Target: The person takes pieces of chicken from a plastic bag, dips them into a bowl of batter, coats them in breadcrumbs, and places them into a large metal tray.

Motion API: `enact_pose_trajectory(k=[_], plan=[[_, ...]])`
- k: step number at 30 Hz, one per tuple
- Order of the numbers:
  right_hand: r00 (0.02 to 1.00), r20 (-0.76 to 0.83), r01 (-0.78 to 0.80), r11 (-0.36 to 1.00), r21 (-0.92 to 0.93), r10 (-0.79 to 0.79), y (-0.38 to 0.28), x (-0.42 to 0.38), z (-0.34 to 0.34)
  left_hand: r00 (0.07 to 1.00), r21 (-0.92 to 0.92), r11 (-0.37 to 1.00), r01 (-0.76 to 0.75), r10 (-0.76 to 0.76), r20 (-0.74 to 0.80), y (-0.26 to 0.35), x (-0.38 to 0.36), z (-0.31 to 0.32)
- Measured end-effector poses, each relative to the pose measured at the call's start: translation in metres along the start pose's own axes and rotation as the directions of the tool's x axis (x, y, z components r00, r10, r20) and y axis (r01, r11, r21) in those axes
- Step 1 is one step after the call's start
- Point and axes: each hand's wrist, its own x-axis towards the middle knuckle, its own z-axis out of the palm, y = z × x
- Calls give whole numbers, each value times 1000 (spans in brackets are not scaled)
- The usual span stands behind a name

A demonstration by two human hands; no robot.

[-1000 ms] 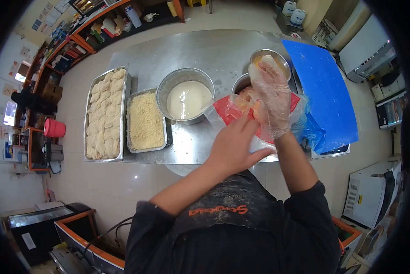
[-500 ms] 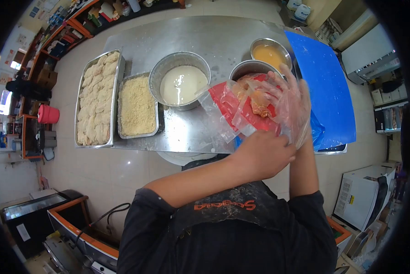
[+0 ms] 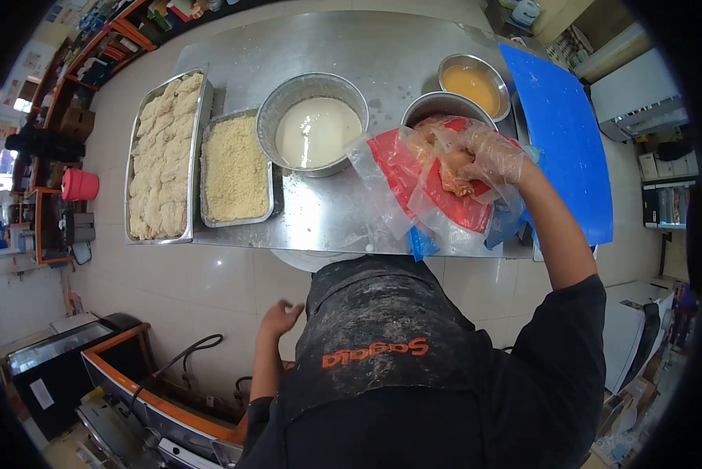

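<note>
Head view: gloved right hand (image 3: 488,152) grips meat (image 3: 454,173) near table edge (image 3: 320,254), left hand (image 3: 279,318) hanging free

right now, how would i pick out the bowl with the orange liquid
Start at the steel table and go to its far right end, beside the blue cutting board. The small round steel bowl there is the one: it holds orange liquid, while the bigger bowl to its left holds white batter.

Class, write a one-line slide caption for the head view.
Gloved right hand reaches into a red bag of chicken pieces; bare left hand hangs below the steel table.
</note>
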Motion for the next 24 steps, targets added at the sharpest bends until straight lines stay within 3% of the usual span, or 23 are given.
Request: enact_pose_trajectory(k=[2, 5, 7, 9, 12, 13, 15, 16, 18, 20, 22, 24], plan=[[998, 13, -60, 997, -46, 61, -2, -1, -4, 958, 83, 988, 127, -144, 248, -47, 10, 43], [997, -44, 65, 998, -26, -67, 12, -6, -9, 827, -153, 921, 358, -236, 511, -118, 0, 107], [997, -16, -67, 984, 167, 70, 18, -12, -14, 821, -233, 903, 362, -190, 539, -160, -17, 151], [992, 41, -126, 910, 396, 119, 16, -16, -19, 828, -157, 959, 236, -114, 549, -216, -13, 200], [971, -27, -215, 916, 339, 238, 4, -16, -22, 695, -210, 741, 638, -437, 570, -188, -25, 173], [954, 69, -296, 874, 386, 293, 6, -14, -22, 659, -285, 650, 705, -451, 602, -176, -28, 156], [898, 152, -438, 866, 240, 413, 0, -8, -21, 588, -405, 441, 801, -456, 668, -159, -24, 128], [861, 183, -502, 849, 161, 474, -2, -6, -20, 652, -457, 477, 750, -422, 630, -160, -16, 119], [972, 138, -222, 935, 275, 190, 51, -11, 6, 767, -553, 541, 633, -346, 540, -160, 0, 105], [983, 38, -178, 901, 395, 178, 47, -20, 18, 750, -539, 535, 651, -346, 564, -138, 8, 69], [890, -59, -350, 759, 549, 453, -8, -35, 17, 739, -530, 533, 659, -332, 586, -130, 15, 52], [866, -100, -385, 782, 490, 489, 0, -36, 20, 738, -533, 536, 655, -303, 603, -132, 24, 48]])
